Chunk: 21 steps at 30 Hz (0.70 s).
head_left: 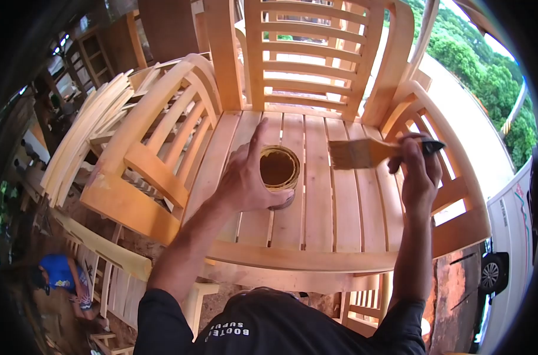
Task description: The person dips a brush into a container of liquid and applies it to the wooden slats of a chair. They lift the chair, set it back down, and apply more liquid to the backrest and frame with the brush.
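Above the slatted seat [316,219] of a wooden chair, my left hand [244,171] is wrapped round an open can [279,168] with brown liquid inside. The index finger points up past the can's rim. My right hand [420,171] grips the handle of a wide flat paintbrush [361,154], whose bristles point left towards the can. Brush and can are apart. The chair's slatted backrest [313,56] rises behind the seat, with a slatted armrest [156,127] at the left and another [452,189] at the right.
Stacked wooden strips [85,130] lie beyond the left armrest. A person in a blue top [59,271] is at the lower left, near more wooden furniture [118,296]. A white vehicle [511,236] stands at the right. Wooden furniture parts [366,302] show below the chair's front edge.
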### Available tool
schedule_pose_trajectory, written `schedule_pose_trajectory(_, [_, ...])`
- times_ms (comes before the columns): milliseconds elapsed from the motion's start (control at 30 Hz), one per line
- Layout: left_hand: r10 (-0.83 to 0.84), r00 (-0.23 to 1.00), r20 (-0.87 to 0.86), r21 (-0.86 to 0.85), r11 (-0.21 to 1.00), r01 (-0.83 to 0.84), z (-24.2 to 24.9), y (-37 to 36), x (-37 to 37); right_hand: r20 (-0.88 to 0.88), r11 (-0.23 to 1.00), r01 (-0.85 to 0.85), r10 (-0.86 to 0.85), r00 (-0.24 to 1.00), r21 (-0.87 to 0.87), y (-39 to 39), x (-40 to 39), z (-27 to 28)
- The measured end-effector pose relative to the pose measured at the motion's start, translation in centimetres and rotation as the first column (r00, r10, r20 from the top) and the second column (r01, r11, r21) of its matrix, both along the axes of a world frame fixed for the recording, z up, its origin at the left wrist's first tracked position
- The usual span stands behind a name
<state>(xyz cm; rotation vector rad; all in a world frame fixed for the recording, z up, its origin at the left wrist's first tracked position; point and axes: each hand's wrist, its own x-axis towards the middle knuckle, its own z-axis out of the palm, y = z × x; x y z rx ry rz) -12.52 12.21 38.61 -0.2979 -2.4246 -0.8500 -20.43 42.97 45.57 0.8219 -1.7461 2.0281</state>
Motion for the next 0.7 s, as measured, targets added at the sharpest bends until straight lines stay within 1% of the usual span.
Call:
schedule_pose_trajectory(33, [0.007,1.000,0.003,-0.011,1.000,-0.007,-0.8,-0.1,-0.7,0.007,1.000,-0.017,0.017,1.000,0.016,-1.1,-0.4,0.6])
schedule_pose_trajectory(67, [-0.005,0.998,0.060,0.022,1.000,0.003,-1.6,-0.1,-1.4,0.018,0.998,-0.039,0.038,0.999,0.054,-2.4,-0.6,1.3])
schedule_pose_trajectory(100, [-0.015,0.999,0.050,0.041,0.999,0.013,-2.0,-0.2,-2.0,0.030,0.994,-0.061,0.059,0.998,0.091,-3.7,-0.8,1.9])
schedule_pose_trajectory(167, [-0.031,0.999,0.031,0.081,0.996,0.028,-2.6,-0.4,-3.2,0.014,0.967,-0.123,0.123,0.992,0.224,-6.0,-1.5,2.6])
schedule_pose_trajectory(233, [-0.031,0.999,-0.021,0.089,0.996,0.032,-2.8,-0.4,-4.3,-0.002,0.923,-0.106,0.115,0.993,0.370,-8.5,-1.7,3.3])
schedule_pose_trajectory(267, [-0.029,0.999,-0.044,0.092,0.995,0.033,-3.0,-0.5,-4.6,-0.040,0.889,-0.084,0.114,0.993,0.449,-9.5,-2.3,3.3])
schedule_pose_trajectory(300, [-0.040,0.999,-0.021,0.141,0.989,0.043,-3.3,-0.7,-4.8,-0.077,0.850,-0.059,0.116,0.990,0.524,-10.4,-3.0,2.9])
schedule_pose_trajectory(367, [-0.067,0.998,0.022,0.238,0.969,0.060,-3.8,-1.1,-5.3,-0.131,0.839,-0.050,0.142,0.981,0.541,-12.4,-4.4,1.5])
schedule_pose_trajectory(433, [0.025,0.999,0.045,0.164,0.986,-0.032,-3.7,-1.1,-4.4,-0.181,0.768,0.025,0.120,0.976,0.640,-13.5,-5.1,0.4])
schedule_pose_trajectory(467, [0.073,0.996,0.054,0.126,0.989,-0.079,-3.7,-1.2,-3.5,-0.217,0.741,0.036,0.150,0.965,0.670,-13.9,-5.4,-0.2])
schedule_pose_trajectory(567, [0.134,0.983,-0.122,0.006,0.991,-0.134,-4.2,-1.7,-1.0,-0.290,0.651,0.069,0.238,0.927,0.756,-15.0,-6.7,-2.2])
schedule_pose_trajectory(600, [0.122,0.987,-0.106,0.103,0.988,-0.111,-3.9,-1.4,0.2,-0.296,0.616,0.079,0.259,0.920,0.784,-15.4,-6.9,-2.8])
schedule_pose_trajectory(633, [0.111,0.986,-0.123,0.135,0.986,-0.094,-4.4,-1.7,0.6,-0.300,0.581,0.089,0.278,0.912,0.809,-15.7,-7.1,-3.1])
schedule_pose_trajectory(667, [0.099,0.985,-0.139,0.167,0.983,-0.076,-4.9,-2.4,1.0,-0.158,0.417,0.044,0.242,0.957,0.908,-15.8,-7.1,-3.1])
schedule_pose_trajectory(700, [0.088,0.984,-0.154,0.198,0.978,-0.056,-5.3,-2.9,1.3,-0.175,0.411,0.059,0.250,0.952,0.910,-15.9,-7.2,-3.4])
